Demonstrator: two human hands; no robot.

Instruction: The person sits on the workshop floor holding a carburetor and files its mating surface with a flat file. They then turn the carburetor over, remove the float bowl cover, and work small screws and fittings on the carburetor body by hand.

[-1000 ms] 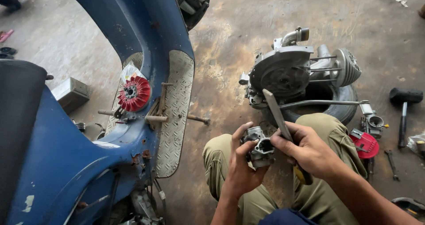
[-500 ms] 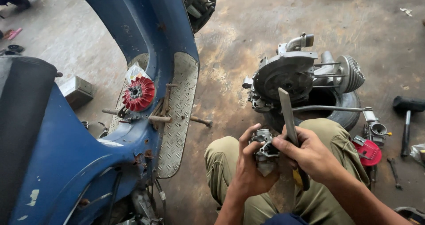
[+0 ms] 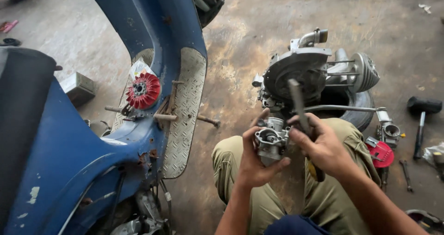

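Two hands met at lower centre: my left hand [image 3: 252, 163] gripped the carburetor [image 3: 271, 144], my right hand [image 3: 323, 147] closed around a screwdriver [image 3: 299, 108]; I judged seating the tip came next.

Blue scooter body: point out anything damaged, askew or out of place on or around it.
The blue scooter body lies tipped on the stained concrete floor, paint chipped and rust-spotted near the chequer-plate footboard. A red cooling fan rests loose on it. The engine sits out on the floor.

Left hand [image 3: 252, 158]: fingers curled, grip closed, thumb lying along the near side. Right hand [image 3: 323, 147]: fist closed, knuckles up. Both forearms angled inward above bent knees, hands touching.
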